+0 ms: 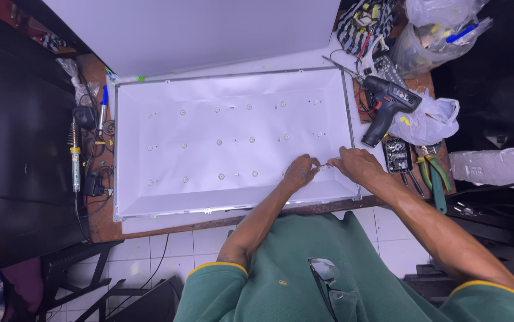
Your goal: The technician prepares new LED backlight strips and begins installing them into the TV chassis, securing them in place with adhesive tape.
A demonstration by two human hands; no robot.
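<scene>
Both hands' fingers, left hand (300, 170) and right hand (355, 164), pinch together on a small thin metal tool (322, 166) just above the white reflector sheet of the open flat panel tray (209, 119), where a slip could gouge it.

Matt white reflector sheet (209, 125) in thin metal frame (347, 119)

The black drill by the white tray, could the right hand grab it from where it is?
Probably yes: the right hand sits just below the black drill, nothing lying between them.
</scene>
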